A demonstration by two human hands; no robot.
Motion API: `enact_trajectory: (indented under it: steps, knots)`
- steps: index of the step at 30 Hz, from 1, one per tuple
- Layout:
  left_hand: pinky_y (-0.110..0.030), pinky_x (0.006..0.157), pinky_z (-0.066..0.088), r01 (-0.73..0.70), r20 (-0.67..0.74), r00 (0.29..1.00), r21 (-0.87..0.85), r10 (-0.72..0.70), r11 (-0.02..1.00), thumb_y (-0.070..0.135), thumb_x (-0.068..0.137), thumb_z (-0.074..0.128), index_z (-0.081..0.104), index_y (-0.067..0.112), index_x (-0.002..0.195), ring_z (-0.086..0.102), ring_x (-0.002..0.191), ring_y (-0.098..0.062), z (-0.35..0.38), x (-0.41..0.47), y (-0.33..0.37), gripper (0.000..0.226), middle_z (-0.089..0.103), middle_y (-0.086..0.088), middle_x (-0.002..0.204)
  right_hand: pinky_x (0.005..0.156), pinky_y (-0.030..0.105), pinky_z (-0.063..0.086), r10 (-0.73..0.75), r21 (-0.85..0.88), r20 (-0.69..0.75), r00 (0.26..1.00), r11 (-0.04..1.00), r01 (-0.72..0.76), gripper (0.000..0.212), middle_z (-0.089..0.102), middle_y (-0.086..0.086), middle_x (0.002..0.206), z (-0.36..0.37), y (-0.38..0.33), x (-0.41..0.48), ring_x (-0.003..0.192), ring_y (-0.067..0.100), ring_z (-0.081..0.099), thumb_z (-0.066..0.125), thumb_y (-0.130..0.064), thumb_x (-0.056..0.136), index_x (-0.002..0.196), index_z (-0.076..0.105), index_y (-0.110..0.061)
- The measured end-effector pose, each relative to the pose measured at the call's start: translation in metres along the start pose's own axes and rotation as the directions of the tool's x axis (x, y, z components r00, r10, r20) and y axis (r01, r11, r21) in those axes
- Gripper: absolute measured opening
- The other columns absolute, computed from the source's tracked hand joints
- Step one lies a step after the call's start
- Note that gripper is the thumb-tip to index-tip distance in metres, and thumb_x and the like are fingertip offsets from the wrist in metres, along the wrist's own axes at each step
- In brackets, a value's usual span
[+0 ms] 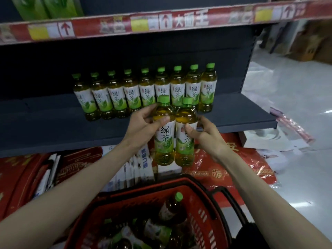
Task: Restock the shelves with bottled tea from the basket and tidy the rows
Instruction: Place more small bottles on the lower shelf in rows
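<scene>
Bottled tea: you hold two, a left bottle [163, 139] and a right bottle [185, 141]. They are upright, side by side and touching, in front of the shelf [53, 126] lip and above the basket [201, 209].
Left hand [143, 126] grip: clamped on the left bottle at its shoulder, thumb across the front, fingers wrapped behind.
Right hand [204, 133] grip: clamped on the right bottle just below its shoulder, thumb on the label.
Why held so: the high hold leaves both bases free, so you can likely set the pair down flat together. Labels face you, matching the shelf stock.
Back row [131, 97]: nine bottles, upright, labels out, standing toward the rear of the shelf, set back from its lip.
Judged step: bringing a pair in to stand in front of the back row.
Basket stock [170, 209]: several more bottles lying on their sides, so the restock looks well short of done.
Risk: pushing in too deep could knock the back row over.
Below the shelf: white boxes [140, 169] among red packaging.
</scene>
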State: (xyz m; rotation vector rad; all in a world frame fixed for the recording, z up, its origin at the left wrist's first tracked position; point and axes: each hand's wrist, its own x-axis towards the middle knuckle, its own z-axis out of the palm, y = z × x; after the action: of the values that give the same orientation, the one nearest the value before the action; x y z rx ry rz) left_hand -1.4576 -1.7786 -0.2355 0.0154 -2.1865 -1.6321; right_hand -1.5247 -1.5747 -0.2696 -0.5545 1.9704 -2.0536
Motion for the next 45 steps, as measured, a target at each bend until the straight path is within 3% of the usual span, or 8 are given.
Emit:
enact_trajectory:
  steps: [3,8,12,15,21,29,37,45]
  knots:
    - [-0.005,0.092,0.049,-0.068,0.021,0.998,0.045,0.067,0.997,0.014,0.089,0.081,0.05,0.007,0.151,0.058,0.113,0.013,0.018,0.024,0.01,0.069,0.059,0.004,0.143,0.069,0.023,0.06,-0.029,0.021,-0.037,0.999,0.999,0.03,0.037,0.072,0.003,0.116,-0.019,-0.011,0.014,0.095,0.01,0.076,0.065,-0.012,0.101,0.137,0.056,-0.012]
    - [-0.024,0.104,0.054,-0.08,0.035,0.996,-0.006,0.08,0.997,0.011,0.091,0.079,0.052,0.009,0.151,0.065,0.124,0.0,0.051,0.061,0.017,0.066,0.065,0.002,0.141,0.066,0.023,0.061,-0.078,-0.002,-0.109,0.991,0.997,0.078,0.029,0.075,-0.01,0.099,-0.051,-0.023,0.038,0.091,0.008,0.076,0.063,-0.008,0.101,0.128,0.058,-0.017]
    - [-0.017,0.097,0.055,-0.094,0.034,0.995,-0.065,0.096,0.993,0.005,0.091,0.077,0.048,0.007,0.153,0.066,0.115,0.006,0.08,0.089,0.021,0.068,0.065,0.013,0.132,0.061,0.02,0.059,-0.117,-0.072,-0.174,0.978,0.992,0.105,0.03,0.068,-0.006,0.107,-0.078,-0.029,0.058,0.093,0.011,0.073,0.064,-0.013,0.102,0.13,0.056,-0.02]
    - [-0.023,0.105,0.053,-0.102,0.043,0.994,-0.073,0.105,0.992,0.006,0.092,0.077,0.043,0.005,0.155,0.064,0.126,-0.005,0.099,0.108,0.02,0.072,0.06,0.0,0.147,0.059,0.017,0.057,-0.144,-0.091,-0.215,0.966,0.988,0.127,0.033,0.065,-0.006,0.108,-0.098,-0.027,0.073,0.085,0.001,0.072,0.064,-0.013,0.102,0.133,0.056,-0.019]
    - [-0.011,0.092,0.053,-0.11,0.011,0.994,-0.066,0.111,0.992,-0.004,0.093,0.072,0.042,0.001,0.154,0.064,0.104,0.019,0.124,0.129,0.006,0.068,0.063,0.018,0.126,0.067,0.025,0.061,-0.168,-0.087,-0.229,0.959,0.985,0.152,0.044,0.067,0.007,0.121,-0.113,-0.014,0.105,0.096,0.01,0.075,0.067,-0.014,0.1,0.142,0.053,-0.014]
    - [-0.043,0.114,0.049,-0.103,0.023,0.994,-0.071,0.105,0.992,0.019,0.098,0.073,0.036,0.014,0.161,0.063,0.127,-0.001,0.127,0.145,-0.022,0.073,0.067,0.014,0.134,0.079,0.03,0.064,-0.192,-0.073,-0.169,0.967,0.981,0.182,0.047,0.063,0.007,0.132,-0.12,0.004,0.131,0.118,0.024,0.067,0.066,-0.022,0.101,0.145,0.052,-0.02]
    - [-0.041,0.105,0.056,0.048,0.07,0.996,0.148,-0.059,0.988,0.028,0.069,0.097,0.046,0.023,0.145,0.064,0.12,-0.007,0.126,0.14,-0.066,0.091,0.065,0.007,0.135,0.077,0.015,0.051,-0.109,-0.298,-0.209,0.972,0.953,0.043,0.073,0.058,-0.016,0.118,-0.126,0.031,0.116,0.117,0.014,0.059,0.084,-0.012,0.086,0.145,0.042,-0.017]
    - [-0.016,0.081,0.059,0.125,-0.026,0.992,0.146,-0.123,0.981,0.031,0.068,0.098,0.064,0.018,0.117,0.071,0.098,-0.001,0.133,0.141,-0.089,0.061,0.075,0.006,0.11,0.092,0.021,0.047,-0.135,-0.483,-0.257,0.957,0.876,-0.006,0.061,0.067,0.004,0.133,-0.125,0.044,0.121,0.114,0.013,0.061,0.081,-0.019,0.09,0.142,0.051,-0.009]
